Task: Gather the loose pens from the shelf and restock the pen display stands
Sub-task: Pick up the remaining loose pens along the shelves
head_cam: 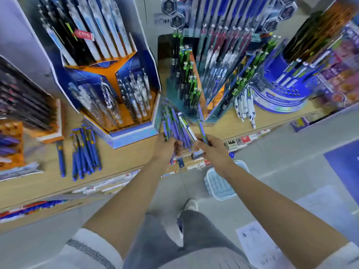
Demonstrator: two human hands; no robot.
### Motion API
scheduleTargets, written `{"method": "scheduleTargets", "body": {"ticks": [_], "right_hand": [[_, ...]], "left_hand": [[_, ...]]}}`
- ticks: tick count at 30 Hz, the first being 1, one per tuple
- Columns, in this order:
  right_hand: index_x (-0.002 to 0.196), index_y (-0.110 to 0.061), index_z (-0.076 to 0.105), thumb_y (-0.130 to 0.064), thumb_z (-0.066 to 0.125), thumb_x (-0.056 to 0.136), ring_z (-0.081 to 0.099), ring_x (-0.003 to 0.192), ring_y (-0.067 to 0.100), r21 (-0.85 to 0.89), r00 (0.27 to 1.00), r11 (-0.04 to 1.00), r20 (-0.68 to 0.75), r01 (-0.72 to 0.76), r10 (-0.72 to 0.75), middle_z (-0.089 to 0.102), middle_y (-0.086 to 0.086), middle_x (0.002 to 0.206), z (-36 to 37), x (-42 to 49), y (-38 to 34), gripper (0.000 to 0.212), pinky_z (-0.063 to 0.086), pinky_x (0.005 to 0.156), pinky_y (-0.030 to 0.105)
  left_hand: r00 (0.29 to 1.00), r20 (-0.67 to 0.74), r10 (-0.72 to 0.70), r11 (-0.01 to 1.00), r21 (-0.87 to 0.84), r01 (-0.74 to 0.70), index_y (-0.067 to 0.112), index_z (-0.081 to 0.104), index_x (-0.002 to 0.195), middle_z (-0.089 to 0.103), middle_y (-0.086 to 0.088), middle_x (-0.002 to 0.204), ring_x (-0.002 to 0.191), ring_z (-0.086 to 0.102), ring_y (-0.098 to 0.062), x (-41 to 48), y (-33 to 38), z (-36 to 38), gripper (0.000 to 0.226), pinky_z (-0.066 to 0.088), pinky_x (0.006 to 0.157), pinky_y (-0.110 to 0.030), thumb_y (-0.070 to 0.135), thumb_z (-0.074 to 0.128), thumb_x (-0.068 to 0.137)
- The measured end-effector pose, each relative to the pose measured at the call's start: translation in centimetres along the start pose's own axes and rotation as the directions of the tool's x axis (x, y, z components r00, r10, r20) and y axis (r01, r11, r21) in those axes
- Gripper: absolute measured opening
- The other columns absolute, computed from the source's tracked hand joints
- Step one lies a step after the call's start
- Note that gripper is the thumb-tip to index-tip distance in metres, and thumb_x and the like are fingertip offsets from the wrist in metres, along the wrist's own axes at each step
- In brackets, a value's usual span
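While the left hand (167,146) grips a fanned bundle of purple pens (175,127), the right hand (210,147) pinches one green pen (201,131) by its lower end. That pen's long axis points up toward the green-pen stand (197,78) just beyond both hands. By my judgement the right hand is nearer the stand's slots.

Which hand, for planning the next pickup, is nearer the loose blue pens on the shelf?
Left. The left hand, gripping purple pens, sits right of the blue pens; the right hand, pinching a green pen, is farther right.
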State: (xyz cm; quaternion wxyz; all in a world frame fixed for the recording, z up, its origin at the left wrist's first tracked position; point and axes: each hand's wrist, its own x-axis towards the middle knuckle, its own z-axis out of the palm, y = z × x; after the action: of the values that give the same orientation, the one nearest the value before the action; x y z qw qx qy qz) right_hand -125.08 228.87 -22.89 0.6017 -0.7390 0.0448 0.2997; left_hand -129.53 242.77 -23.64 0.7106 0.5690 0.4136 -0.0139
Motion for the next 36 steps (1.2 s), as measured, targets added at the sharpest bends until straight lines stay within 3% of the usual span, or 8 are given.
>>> {"method": "scheduleTargets", "body": {"ticks": [5, 11, 18, 22, 24, 26, 30, 36], "right_hand": [[0.111, -0.009, 0.062, -0.008, 0.058, 0.094, 0.037, 0.041, 0.006, -0.012, 0.999, 0.999, 0.025, -0.036, 0.036, 0.055, -0.001, 0.062, -0.2, 2.1, -0.8, 0.017, 0.028, 0.040, 0.016], [0.095, -0.001, 0.065, -0.004, 0.059, 0.093, 0.057, 0.059, 0.016, -0.010, 0.998, 1.000, 0.056, -0.005, 0.006, 0.061, 0.003, 0.065, 1.4, 4.0, -1.2, 0.007, 0.046, 0.064, 0.033], [0.120, -0.003, 0.057, -0.002, 0.056, 0.095, 0.060, 0.048, 0.001, 0.049, 0.995, 0.996, 0.070, -0.081, 0.077, 0.061, 0.009, 0.076, 2.8, 3.6, -1.6, 0.024, 0.038, 0.039, 0.015], [0.119, 0.001, 0.058, -0.002, 0.056, 0.095, 0.062, 0.050, 0.001, 0.061, 0.997, 0.996, 0.049, -0.061, 0.058, 0.063, 0.011, 0.075, 2.9, 3.7, -1.3, 0.025, 0.040, 0.041, 0.015], [0.119, 0.003, 0.059, -0.002, 0.057, 0.095, 0.062, 0.050, 0.001, 0.058, 0.998, 0.997, 0.038, -0.052, 0.050, 0.063, 0.011, 0.074, 2.9, 3.8, -1.4, 0.025, 0.041, 0.042, 0.015], [0.119, 0.002, 0.059, -0.002, 0.056, 0.095, 0.062, 0.051, 0.002, 0.061, 0.998, 0.997, 0.037, -0.047, 0.045, 0.063, 0.010, 0.073, 2.9, 3.8, -1.5, 0.024, 0.041, 0.043, 0.014], [0.117, 0.003, 0.056, 0.003, 0.055, 0.094, 0.066, 0.054, 0.002, 0.068, 0.998, 0.997, 0.055, -0.048, 0.045, 0.061, 0.012, 0.077, 3.5, 3.5, -1.4, 0.023, 0.040, 0.041, 0.013], [0.110, 0.001, 0.055, 0.008, 0.056, 0.091, 0.066, 0.054, 0.004, 0.112, 0.998, 0.993, 0.059, -0.030, 0.023, 0.059, 0.013, 0.075, 4.5, 3.7, -0.9, 0.020, 0.042, 0.045, 0.011]], "left_hand": [[0.996, -0.092, -0.004, 1.000, 0.006, 0.005, -0.003, 0.029, 0.140, 0.056, -0.011, 0.072, 0.035, 0.049, -0.010, 1.6, 0.7, 0.8, 0.044, 0.042, 0.034, -0.020, 0.000, 0.040, 0.098], [0.984, -0.117, 0.131, 0.968, 0.231, -0.101, 0.005, 0.050, 0.123, 0.054, -0.013, 0.077, 0.057, 0.050, -0.021, 3.0, 1.6, 0.3, 0.028, 0.042, 0.050, -0.030, 0.005, 0.046, 0.096], [0.979, -0.117, 0.164, 0.950, 0.286, -0.125, 0.006, 0.058, 0.106, 0.050, -0.013, 0.077, 0.063, 0.038, -0.027, 3.8, 0.6, -0.5, 0.032, 0.037, 0.059, -0.035, -0.012, 0.039, 0.088], [0.965, -0.221, 0.141, 0.972, 0.218, -0.092, 0.018, 0.048, 0.070, 0.040, 0.002, 0.065, 0.066, 0.035, -0.020, 3.9, 0.3, -0.7, 0.030, 0.034, 0.070, -0.028, -0.002, 0.055, 0.090], [0.955, -0.275, 0.110, 0.990, 0.120, -0.079, 0.011, 0.066, 0.092, 0.058, 0.000, 0.082, 0.086, 0.054, -0.022, 3.9, 0.7, -0.7, 0.006, 0.043, 0.088, -0.030, 0.006, 0.065, 0.088], [0.938, -0.342, 0.065, 0.996, 0.076, -0.041, 0.004, 0.064, 0.113, 0.068, -0.009, 0.101, 0.102, 0.061, -0.025, 4.0, 0.9, -0.6, 0.030, 0.047, 0.095, -0.033, 0.013, 0.071, 0.085], [0.921, -0.389, 0.041, 0.998, 0.056, -0.021, 0.006, 0.068, 0.105, 0.071, -0.010, 0.106, 0.099, 0.066, -0.025, 4.4, 0.8, -0.3, 0.024, 0.050, 0.086, -0.031, 0.014, 0.074, 0.082], [0.923, -0.378, 0.072, 0.994, 0.101, -0.037, 0.003, 0.069, 0.112, 0.070, -0.013, 0.109, 0.102, 0.066, -0.027, 4.1, 0.0, -0.6, 0.026, 0.052, 0.092, -0.037, 0.012, 0.068, 0.087]]}}
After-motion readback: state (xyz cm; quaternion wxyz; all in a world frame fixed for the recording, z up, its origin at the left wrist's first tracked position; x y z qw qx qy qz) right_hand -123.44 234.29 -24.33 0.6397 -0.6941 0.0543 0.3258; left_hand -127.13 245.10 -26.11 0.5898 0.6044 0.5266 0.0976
